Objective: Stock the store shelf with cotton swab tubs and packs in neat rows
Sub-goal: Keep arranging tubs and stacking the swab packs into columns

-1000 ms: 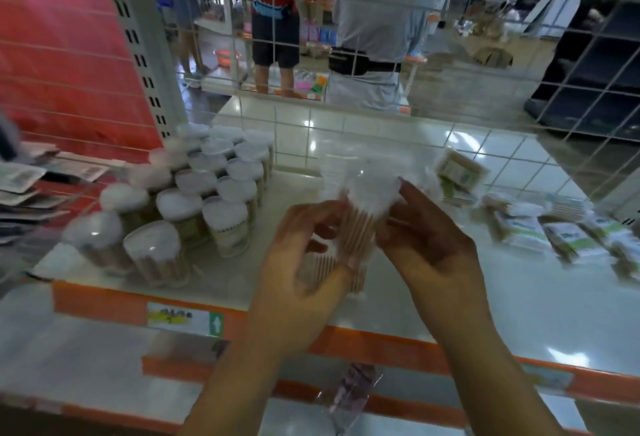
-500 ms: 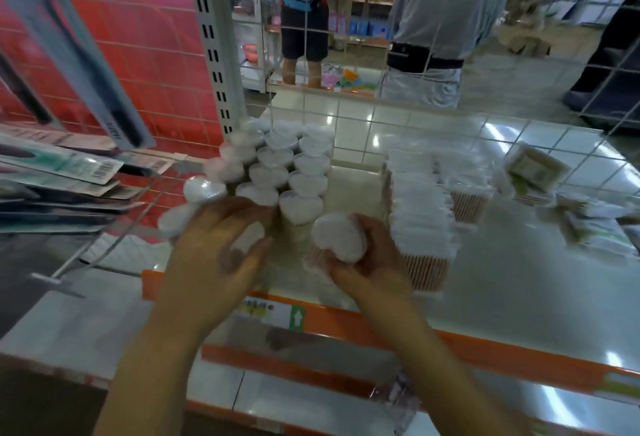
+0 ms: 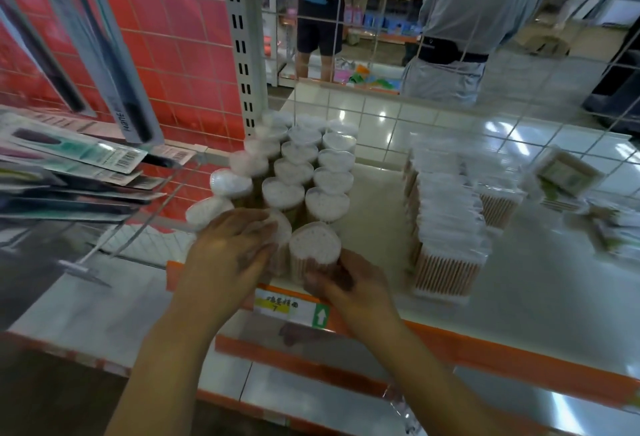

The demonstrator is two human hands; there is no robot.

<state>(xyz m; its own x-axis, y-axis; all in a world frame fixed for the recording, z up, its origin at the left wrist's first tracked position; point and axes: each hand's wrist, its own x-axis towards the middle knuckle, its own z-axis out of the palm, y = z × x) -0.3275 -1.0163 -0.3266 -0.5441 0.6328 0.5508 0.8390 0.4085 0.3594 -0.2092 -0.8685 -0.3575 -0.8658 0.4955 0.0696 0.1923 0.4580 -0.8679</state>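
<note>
Several heart-shaped cotton swab tubs (image 3: pixel 304 172) with white lids stand in three rows on the white shelf (image 3: pixel 540 290). My right hand (image 3: pixel 349 283) grips the front tub (image 3: pixel 313 247) of the right row at the shelf's edge. My left hand (image 3: pixel 232 252) lies over the front tub (image 3: pixel 280 231) of the middle row, fingers curled on its lid. To the right, clear packs of cotton swabs (image 3: pixel 446 217) stand in a long row.
More swab packs (image 3: pixel 568 176) lie scattered at the far right. A wire grid (image 3: pixel 433 65) backs the shelf; two people stand behind it. Carded items (image 3: pixel 76 158) hang on hooks at the left. An orange price rail (image 3: pixel 450 338) runs along the front edge.
One second ago both hands held a clear pack of swabs above the shelf. They have since moved left to the front tubs and now press them into the rows.
</note>
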